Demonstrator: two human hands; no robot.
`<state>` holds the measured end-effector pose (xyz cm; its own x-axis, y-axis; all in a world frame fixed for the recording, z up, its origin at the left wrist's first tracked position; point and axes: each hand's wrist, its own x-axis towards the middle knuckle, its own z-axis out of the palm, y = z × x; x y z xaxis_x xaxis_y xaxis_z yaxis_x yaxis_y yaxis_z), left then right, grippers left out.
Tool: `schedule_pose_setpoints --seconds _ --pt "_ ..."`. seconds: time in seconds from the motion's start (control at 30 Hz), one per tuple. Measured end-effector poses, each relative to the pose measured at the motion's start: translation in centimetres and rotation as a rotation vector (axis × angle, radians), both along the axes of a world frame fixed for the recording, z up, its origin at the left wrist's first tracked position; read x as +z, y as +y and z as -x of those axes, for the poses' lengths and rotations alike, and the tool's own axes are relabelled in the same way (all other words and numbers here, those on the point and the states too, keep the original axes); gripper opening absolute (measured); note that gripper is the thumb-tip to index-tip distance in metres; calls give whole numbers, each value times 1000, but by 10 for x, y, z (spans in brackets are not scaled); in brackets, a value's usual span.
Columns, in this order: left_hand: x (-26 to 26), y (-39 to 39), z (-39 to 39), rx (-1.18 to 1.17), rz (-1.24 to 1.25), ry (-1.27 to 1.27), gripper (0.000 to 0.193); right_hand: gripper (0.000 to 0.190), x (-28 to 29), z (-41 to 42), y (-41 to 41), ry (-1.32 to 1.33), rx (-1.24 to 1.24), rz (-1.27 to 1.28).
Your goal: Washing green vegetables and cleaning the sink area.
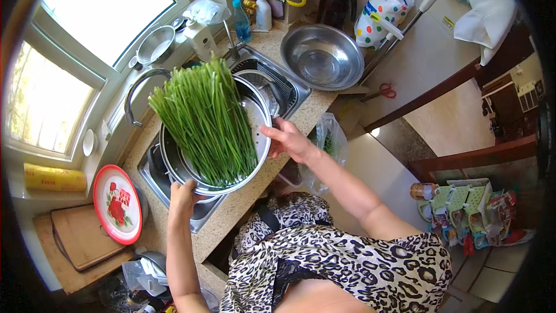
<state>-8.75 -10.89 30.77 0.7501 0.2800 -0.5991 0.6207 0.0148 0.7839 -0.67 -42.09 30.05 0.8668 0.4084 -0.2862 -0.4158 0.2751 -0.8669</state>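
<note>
Both my hands grip a round stainless steel steamer pot or perforated steamer tray (259, 128) by its opposite sides. My left hand (184, 195) has hold of the near left rim, and my right hand (286, 139) grips the right side with the thumb over the rim. A thick bundle of long green stalks (208, 126), which look like garlic chives, lies across the vessel, its pale ends jutting past the far rim. Beneath is a double stainless steel sink (204, 217), partly hidden. A curved faucet (130, 100) stands to the left of the bundle.
A wide steel basin (322, 58) rests on the counter at the upper right. A perforated colander (265, 84) sits in the far sink bowl. Left are a red-rimmed enamel tray (110, 226) and a wooden cutting board (82, 243). A plastic bag (332, 134) hangs by the counter edge.
</note>
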Motion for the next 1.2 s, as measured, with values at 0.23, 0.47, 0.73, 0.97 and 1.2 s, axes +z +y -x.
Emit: schedule_pose_setpoints --seconds 0.23,0.47,0.73,0.97,1.2 --pt "-21 11 30 201 -57 -43 23 75 -67 -78 -84 394 -325 -235" --pt "1 5 55 291 -51 -144 21 19 -144 -174 -178 681 -922 -152" --pt "16 -26 26 212 -36 -183 20 11 -150 -101 -200 703 -830 -142" --pt "17 -81 -51 -31 133 -239 22 16 -117 -46 -178 716 -670 -158" --pt "-14 -151 -146 -201 250 -361 25 52 -30 -24 -202 135 -826 567"
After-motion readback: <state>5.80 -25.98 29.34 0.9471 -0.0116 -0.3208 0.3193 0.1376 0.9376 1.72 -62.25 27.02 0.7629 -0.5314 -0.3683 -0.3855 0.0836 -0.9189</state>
